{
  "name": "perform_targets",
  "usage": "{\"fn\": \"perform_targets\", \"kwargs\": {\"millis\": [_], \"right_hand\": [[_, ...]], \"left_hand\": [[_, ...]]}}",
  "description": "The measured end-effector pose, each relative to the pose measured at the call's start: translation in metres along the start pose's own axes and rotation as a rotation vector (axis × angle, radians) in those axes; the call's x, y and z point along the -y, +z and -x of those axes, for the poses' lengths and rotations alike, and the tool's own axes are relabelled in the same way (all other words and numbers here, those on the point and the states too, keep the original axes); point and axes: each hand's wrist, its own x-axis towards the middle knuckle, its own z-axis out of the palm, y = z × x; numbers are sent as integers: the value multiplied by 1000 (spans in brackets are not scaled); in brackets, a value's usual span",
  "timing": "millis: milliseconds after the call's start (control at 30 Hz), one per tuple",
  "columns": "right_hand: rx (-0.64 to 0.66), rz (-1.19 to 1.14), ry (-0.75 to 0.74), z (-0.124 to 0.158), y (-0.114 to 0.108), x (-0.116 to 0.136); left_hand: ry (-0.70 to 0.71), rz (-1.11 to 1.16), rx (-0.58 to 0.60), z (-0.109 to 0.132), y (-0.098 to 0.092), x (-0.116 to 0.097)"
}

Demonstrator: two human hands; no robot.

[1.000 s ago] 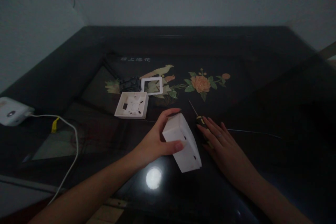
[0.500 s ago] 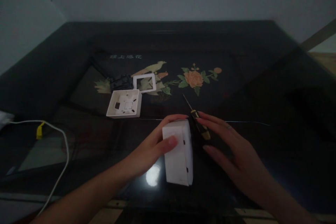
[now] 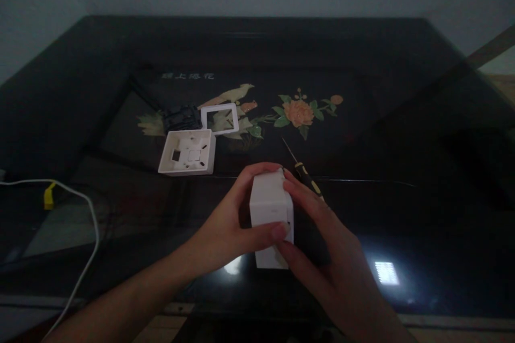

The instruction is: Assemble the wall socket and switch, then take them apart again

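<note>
A white box (image 3: pixel 267 201) stands on its edge on the dark glossy table near the front. My left hand (image 3: pixel 237 220) grips it from the left, thumb across the near face and fingers over the top. From the right, my right hand (image 3: pixel 322 241) holds the same box, its fingertips at the upper right edge and its thumb lower down. Just beyond my right hand lies a screwdriver (image 3: pixel 308 177) with a black and yellow handle, its tip pointing away and its handle end partly hidden.
An open white box (image 3: pixel 188 153) lies left of centre, beside a white square frame (image 3: pixel 219 119) and a black part (image 3: pixel 183 118). At the left, a white cable (image 3: pixel 95 225) with a yellow tag (image 3: pixel 49 196) runs to the front edge.
My right hand has moved left, from beside the screwdriver onto the white box. The left thumb has shifted down and right across the box. The view has moved slightly.
</note>
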Motion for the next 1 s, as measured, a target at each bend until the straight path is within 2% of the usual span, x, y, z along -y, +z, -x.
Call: {"fn": "perform_targets", "kwargs": {"millis": [133, 267, 433, 633, 1000], "right_hand": [[27, -61, 3, 4, -3, -4], [-6, -78, -4, 6, -4, -5], [-42, 32, -51, 2, 0, -3], [-90, 164, -95, -4, 2, 0], [-147, 327, -90, -4, 10, 5]], "left_hand": [[40, -107, -25, 0, 1, -2], [81, -216, -61, 1, 1, 1], [133, -296, -89, 2, 1, 9], [248, -520, -162, 2, -1, 14], [377, -656, -135, 1, -2, 16]]}}
